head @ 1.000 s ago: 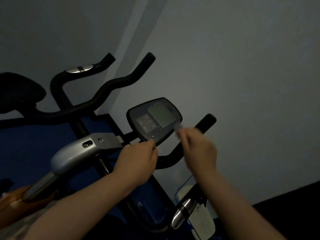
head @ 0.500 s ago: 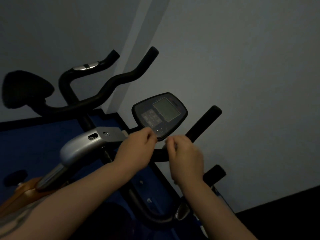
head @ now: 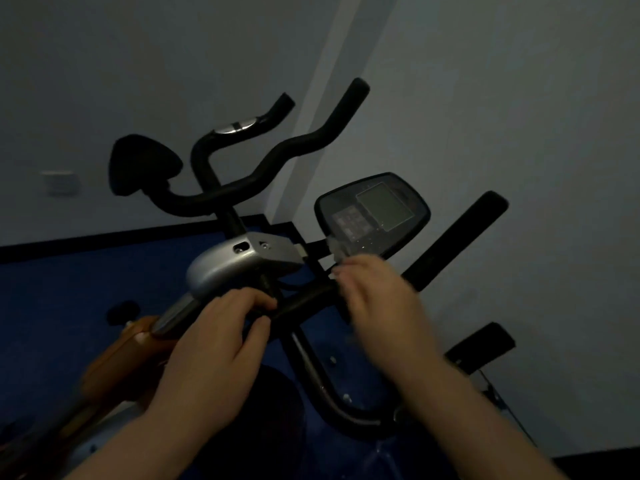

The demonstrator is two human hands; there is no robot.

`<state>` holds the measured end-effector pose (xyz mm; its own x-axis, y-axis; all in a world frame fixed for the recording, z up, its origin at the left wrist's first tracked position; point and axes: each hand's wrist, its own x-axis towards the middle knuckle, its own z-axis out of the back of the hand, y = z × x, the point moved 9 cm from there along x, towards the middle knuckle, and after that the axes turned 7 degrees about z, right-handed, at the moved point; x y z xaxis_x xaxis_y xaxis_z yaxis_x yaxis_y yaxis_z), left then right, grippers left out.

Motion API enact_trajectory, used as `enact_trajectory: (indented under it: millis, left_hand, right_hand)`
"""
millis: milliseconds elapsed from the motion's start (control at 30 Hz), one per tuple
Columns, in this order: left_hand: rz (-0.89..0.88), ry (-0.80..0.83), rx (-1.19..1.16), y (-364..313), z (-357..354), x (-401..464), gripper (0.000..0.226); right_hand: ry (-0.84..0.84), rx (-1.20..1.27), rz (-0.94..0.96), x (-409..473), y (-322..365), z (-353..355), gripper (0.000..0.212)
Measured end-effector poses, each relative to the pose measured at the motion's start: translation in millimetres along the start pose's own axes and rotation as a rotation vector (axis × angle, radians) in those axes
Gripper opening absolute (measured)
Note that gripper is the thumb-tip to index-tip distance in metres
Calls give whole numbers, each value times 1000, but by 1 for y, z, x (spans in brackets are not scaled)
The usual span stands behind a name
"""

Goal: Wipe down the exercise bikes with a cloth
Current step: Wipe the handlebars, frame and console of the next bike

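Dim room. Left hand [head: 221, 344]: fingers curled round the black handlebar [head: 304, 303] of the near exercise bike. Right hand [head: 377, 299]: blurred, pinching a pale cloth [head: 337, 249] at the lower left edge of the console [head: 372, 213]. Second bike's handlebars [head: 277, 161] behind.

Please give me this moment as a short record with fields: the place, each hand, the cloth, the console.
place: dim room, pale wall, blue floor
left hand: grips the black handlebar of the near bike
right hand: blurred, holds a pale cloth at the lower left edge of the console
console: dark, screen unlit
second bike: its handlebars stand behind, untouched
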<state>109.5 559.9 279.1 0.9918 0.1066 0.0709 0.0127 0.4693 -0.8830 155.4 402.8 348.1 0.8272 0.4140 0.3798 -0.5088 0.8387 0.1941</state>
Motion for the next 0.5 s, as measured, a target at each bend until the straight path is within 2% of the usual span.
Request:
enact_trajectory:
  millis: [67,200,333,367,433,500]
  left_hand:
    - [16,-17,-6,3,0,1,14]
    - [21,-61,-21,3,2,0,13]
    - [30,-57,-30,3,2,0,13]
    - [26,-56,-29,2,2,0,13]
    - [24,-48,-34,2,2,0,13]
    - [29,-45,-43,3,2,1,14]
  right_hand:
    - [32,102,-25,6,-22,19,37]
    - [-75,-203,-145,-10,-43,23,40]
    - [-222,-32,-99,-14,-7,-14,28]
    - [-202,-18,-52,-9,2,-18,27]
    - [-61,-29,69,4,13,-20,29]
    - [6,-53,71,12,0,-11,29]
